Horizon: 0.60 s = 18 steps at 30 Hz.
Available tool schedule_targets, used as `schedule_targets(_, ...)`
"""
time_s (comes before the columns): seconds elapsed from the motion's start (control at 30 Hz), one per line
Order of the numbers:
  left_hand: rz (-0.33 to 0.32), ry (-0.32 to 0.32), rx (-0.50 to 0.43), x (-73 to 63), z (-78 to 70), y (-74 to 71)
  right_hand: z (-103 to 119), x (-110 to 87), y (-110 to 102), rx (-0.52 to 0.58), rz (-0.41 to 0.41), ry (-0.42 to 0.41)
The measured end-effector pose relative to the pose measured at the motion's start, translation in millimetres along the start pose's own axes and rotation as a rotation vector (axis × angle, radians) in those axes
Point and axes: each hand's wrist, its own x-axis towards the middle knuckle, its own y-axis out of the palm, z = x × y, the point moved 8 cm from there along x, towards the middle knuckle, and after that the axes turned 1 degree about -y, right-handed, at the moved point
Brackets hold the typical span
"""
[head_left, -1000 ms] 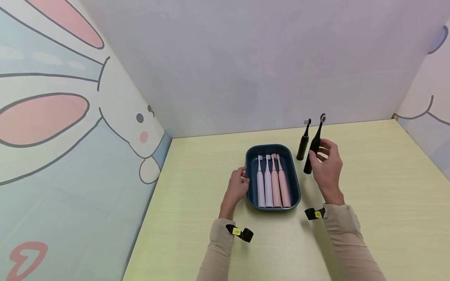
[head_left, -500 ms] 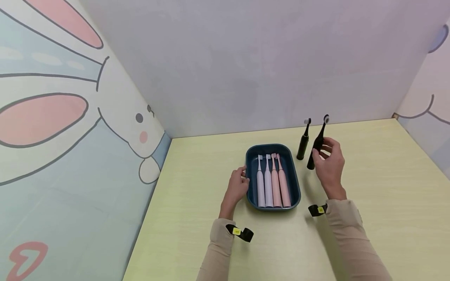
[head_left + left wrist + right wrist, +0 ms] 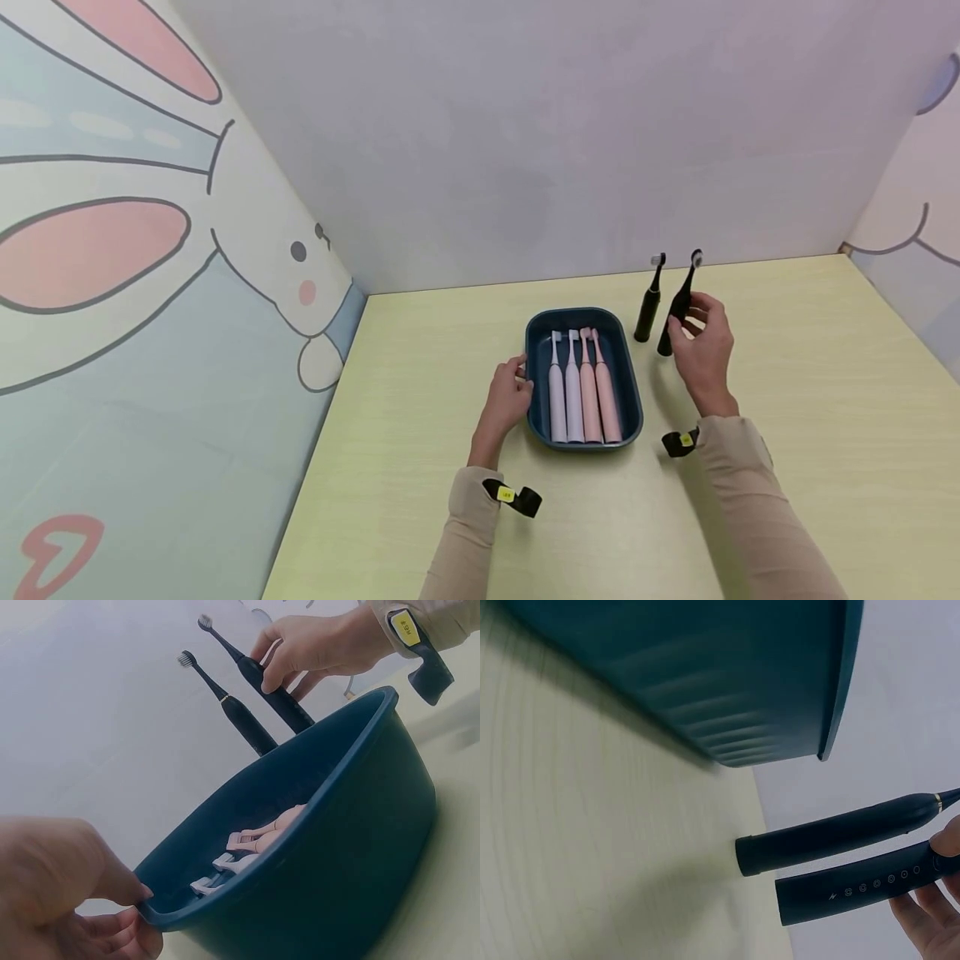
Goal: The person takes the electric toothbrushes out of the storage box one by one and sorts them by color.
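Note:
My left hand pinches the left rim of a dark blue bin, thumb over the edge in the left wrist view. Inside lie two white electric toothbrushes and two pink electric toothbrushes, side by side with heads toward the wall. Right of the bin, my right hand grips a black electric toothbrush by its handle, head up and tilted right. Its row of button marks shows in the right wrist view. Close beside it, a second black electric toothbrush stands upright on its base.
The light wooden table meets a pale back wall. A left wall with a painted rabbit borders the table. Each wrist wears a black strap with a yellow label.
My right hand has moved slightly right and away from me with the black electric toothbrush, then eased a little lower. The left hand, the bin and the standing toothbrush keep their places.

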Motion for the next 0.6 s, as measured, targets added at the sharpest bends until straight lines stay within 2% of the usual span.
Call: schedule_targets(0.6,-0.006,0.014,-0.007,1.3,1.5,1.9,-15,7.4,7,0.033,0.022,0.015)
